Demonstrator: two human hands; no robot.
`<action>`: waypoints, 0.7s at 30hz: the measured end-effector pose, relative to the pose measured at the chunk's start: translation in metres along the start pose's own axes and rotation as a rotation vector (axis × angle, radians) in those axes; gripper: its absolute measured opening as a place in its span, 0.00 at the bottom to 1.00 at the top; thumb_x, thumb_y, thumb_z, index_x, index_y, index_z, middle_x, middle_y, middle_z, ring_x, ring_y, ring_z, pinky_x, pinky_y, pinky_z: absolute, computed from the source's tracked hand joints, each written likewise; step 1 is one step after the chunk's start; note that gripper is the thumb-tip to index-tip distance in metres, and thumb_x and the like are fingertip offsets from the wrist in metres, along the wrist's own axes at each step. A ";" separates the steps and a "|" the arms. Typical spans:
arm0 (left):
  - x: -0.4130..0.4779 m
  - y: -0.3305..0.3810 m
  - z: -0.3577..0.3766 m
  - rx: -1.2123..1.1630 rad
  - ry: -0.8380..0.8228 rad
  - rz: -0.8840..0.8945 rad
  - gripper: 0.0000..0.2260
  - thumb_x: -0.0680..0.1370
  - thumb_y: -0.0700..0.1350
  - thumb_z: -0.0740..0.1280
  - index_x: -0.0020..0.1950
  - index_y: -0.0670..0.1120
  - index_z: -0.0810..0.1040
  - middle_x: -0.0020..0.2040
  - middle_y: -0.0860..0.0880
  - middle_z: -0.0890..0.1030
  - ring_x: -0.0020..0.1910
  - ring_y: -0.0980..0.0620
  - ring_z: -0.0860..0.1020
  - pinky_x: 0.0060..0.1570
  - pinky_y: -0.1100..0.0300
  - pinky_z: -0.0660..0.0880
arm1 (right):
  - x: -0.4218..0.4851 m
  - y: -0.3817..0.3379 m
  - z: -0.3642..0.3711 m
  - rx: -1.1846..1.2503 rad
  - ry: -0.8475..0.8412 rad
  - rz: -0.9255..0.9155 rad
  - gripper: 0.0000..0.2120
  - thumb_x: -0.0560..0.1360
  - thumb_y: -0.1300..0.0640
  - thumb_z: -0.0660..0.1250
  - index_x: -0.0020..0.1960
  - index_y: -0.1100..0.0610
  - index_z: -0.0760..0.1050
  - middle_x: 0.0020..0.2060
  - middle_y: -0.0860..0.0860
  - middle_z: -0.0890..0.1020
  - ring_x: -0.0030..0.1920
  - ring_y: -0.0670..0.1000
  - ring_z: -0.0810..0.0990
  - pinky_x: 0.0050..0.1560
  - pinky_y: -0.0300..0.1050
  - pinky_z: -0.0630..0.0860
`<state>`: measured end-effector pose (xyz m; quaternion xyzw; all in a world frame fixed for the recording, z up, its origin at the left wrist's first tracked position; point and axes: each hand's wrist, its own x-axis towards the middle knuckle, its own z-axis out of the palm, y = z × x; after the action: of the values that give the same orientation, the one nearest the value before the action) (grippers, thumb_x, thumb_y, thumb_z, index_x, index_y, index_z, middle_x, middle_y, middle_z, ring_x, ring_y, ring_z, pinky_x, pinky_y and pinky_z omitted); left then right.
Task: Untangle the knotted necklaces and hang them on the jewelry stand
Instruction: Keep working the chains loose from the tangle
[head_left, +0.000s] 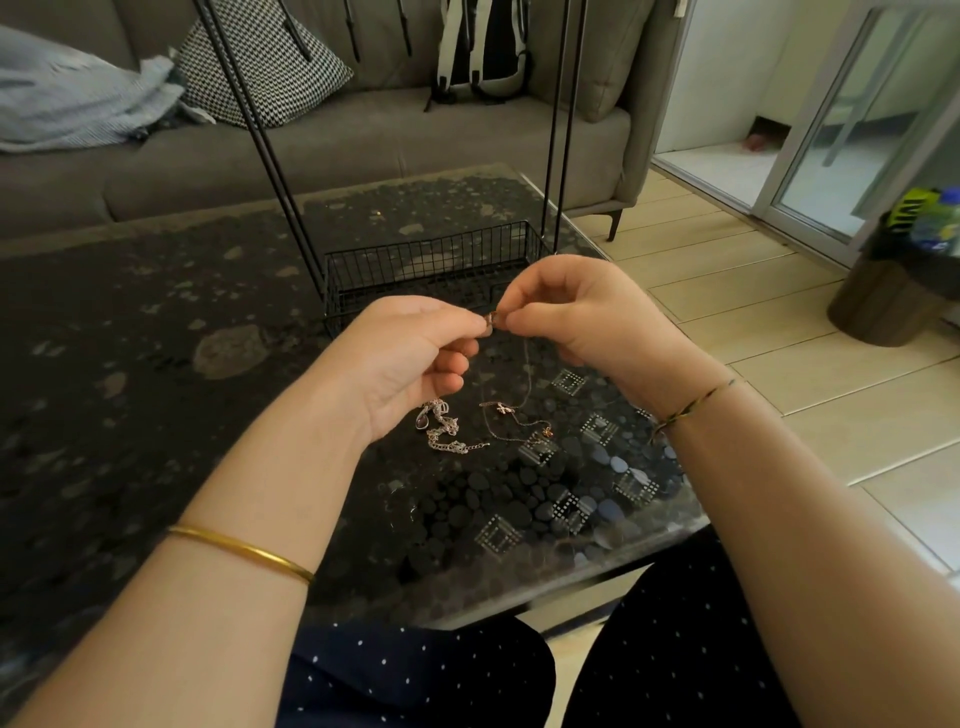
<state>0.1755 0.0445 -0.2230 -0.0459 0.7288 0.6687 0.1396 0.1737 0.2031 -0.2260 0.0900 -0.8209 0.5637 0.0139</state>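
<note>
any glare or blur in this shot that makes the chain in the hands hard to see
Head view: bright daylight through the glass door overexposes that corner; pale reflections mottle the glass tabletop; the thin chain pinched by left hand and right hand is faint but visible.

We see a dark glass-topped desk (156, 364) with a pebble pattern. On it: the jewelry stand (431, 254), black wire basket base toward the far side; a silver chain tangle (441, 428) nearer us; a thin rose-gold necklace (511, 422) just right of it.
</note>
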 end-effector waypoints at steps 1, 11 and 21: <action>0.000 0.000 0.001 0.032 0.018 0.011 0.02 0.76 0.38 0.68 0.43 0.41 0.80 0.31 0.50 0.76 0.27 0.58 0.72 0.26 0.66 0.70 | 0.000 -0.001 0.001 0.024 -0.031 0.033 0.05 0.70 0.66 0.70 0.44 0.58 0.77 0.40 0.61 0.81 0.21 0.40 0.67 0.23 0.31 0.62; 0.002 -0.001 0.000 0.136 0.088 0.035 0.05 0.75 0.39 0.68 0.39 0.42 0.79 0.31 0.50 0.75 0.27 0.57 0.71 0.26 0.65 0.69 | -0.003 -0.003 0.006 0.075 -0.148 0.075 0.06 0.74 0.63 0.68 0.50 0.59 0.75 0.30 0.50 0.76 0.23 0.42 0.66 0.24 0.38 0.61; 0.002 -0.001 0.000 0.121 0.102 0.003 0.04 0.74 0.39 0.68 0.39 0.41 0.79 0.30 0.50 0.73 0.26 0.56 0.69 0.26 0.63 0.67 | -0.002 -0.002 0.007 -0.065 -0.072 -0.051 0.06 0.75 0.65 0.64 0.49 0.57 0.78 0.28 0.47 0.72 0.30 0.44 0.69 0.36 0.41 0.72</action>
<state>0.1739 0.0445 -0.2241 -0.0702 0.7741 0.6206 0.1036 0.1766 0.1963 -0.2273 0.1305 -0.8363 0.5325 0.0016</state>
